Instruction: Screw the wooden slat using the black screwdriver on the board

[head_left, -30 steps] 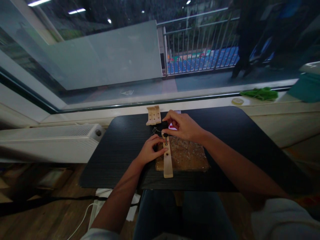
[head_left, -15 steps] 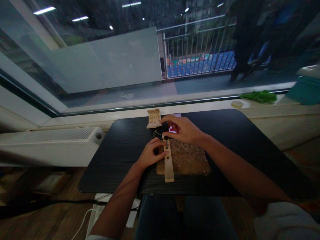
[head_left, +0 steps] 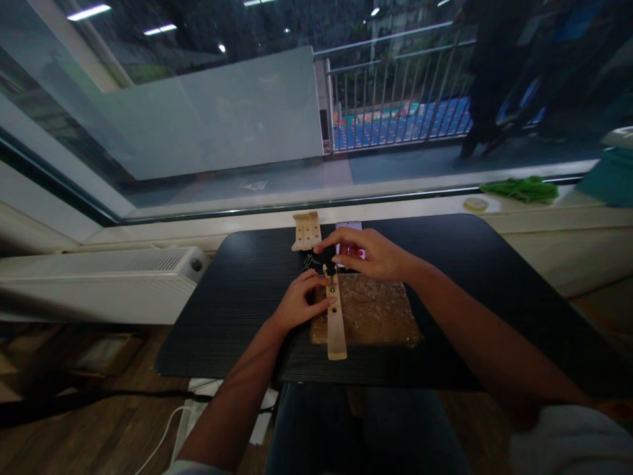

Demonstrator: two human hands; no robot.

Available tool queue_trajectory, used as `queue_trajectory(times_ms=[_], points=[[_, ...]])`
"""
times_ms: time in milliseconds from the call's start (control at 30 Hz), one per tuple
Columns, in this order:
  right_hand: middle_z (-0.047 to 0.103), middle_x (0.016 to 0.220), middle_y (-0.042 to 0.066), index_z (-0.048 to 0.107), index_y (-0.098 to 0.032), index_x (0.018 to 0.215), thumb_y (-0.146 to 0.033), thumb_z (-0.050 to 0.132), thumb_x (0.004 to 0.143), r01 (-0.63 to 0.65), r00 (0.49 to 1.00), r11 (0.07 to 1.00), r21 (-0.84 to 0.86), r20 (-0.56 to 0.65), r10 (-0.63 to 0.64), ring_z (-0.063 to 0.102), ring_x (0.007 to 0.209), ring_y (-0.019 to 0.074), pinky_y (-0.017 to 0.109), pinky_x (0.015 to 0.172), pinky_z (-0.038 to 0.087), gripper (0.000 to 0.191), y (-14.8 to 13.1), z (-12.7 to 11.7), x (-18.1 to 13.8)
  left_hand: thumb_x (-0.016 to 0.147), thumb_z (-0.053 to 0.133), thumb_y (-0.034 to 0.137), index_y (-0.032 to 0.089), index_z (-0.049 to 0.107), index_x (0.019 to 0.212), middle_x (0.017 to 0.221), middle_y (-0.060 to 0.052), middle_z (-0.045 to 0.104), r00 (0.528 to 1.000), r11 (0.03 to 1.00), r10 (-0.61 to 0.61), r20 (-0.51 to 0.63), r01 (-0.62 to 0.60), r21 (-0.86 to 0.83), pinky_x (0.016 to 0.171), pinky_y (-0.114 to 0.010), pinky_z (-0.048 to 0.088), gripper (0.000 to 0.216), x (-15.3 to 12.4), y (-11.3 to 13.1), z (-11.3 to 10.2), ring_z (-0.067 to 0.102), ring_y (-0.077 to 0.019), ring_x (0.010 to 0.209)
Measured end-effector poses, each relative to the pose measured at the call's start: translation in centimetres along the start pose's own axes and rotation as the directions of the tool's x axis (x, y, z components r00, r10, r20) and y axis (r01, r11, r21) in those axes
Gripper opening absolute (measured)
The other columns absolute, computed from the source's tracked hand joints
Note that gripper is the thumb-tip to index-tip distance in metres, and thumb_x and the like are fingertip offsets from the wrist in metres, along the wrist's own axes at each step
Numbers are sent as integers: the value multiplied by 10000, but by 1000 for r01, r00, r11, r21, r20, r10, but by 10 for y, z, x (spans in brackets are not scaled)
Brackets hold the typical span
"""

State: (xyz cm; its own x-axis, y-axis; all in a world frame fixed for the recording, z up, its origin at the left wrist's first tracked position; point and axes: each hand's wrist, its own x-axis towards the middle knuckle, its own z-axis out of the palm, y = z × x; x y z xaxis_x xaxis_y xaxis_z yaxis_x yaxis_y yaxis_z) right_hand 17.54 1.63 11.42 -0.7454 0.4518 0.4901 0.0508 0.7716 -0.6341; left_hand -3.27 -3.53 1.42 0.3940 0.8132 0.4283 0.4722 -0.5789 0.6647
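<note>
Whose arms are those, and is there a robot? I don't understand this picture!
No robot here: these are a person's own bare hands. The camera sits on that person's head, looking forward and down.

On the black table is a brown slab that looks wrapped in clear film. A wooden strip with holes lies across it, and the left hand has fingertips on it. The right hand holds a dark tool, maybe a screwdriver, above the strip. Farther back are small metal bits, perhaps screws, more wooden pieces with holes, and what looks like a phone.
</note>
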Motion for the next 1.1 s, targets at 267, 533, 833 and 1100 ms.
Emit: queue_trajectory(times_ms=[267,533,833,1100], points=[[715,996,62,599,-157,1130,-172,559,860,-111,994,992,55,6,110,503,578,65,228,569,427,274,-1,-2,0,794,689,336,161,687,965,870,-43,571,1000,1000,1,4,-1,17,705,-278,473,244,0,0,0,557,-159,786],[704,902,41,626,-145,1113,-201,603,836,-115,993,993,-15,-29,115,466,578,66,226,574,374,283,1,-3,0,790,694,319,148,691,950,876,-53,578,1000,1000,-2,-1,2,8,748,-301,484,234,0,0,-1,573,-178,828],[641,839,12,620,-149,1041,-243,651,813,-137,989,990,-29,-63,135,423,545,52,221,532,324,248,1,-1,1,795,688,311,157,688,983,891,-50,582,1000,1000,-10,16,10,1,733,-291,483,242,1,2,-1,568,-166,812],[512,650,-62,570,-159,970,-246,688,786,-206,975,977,-48,-93,201,371,506,52,226,510,306,235,0,1,1,792,690,334,163,687,981,901,-55,572,1000,1000,-15,12,15,-12,771,-321,486,255,-1,-2,0,567,-179,829]])
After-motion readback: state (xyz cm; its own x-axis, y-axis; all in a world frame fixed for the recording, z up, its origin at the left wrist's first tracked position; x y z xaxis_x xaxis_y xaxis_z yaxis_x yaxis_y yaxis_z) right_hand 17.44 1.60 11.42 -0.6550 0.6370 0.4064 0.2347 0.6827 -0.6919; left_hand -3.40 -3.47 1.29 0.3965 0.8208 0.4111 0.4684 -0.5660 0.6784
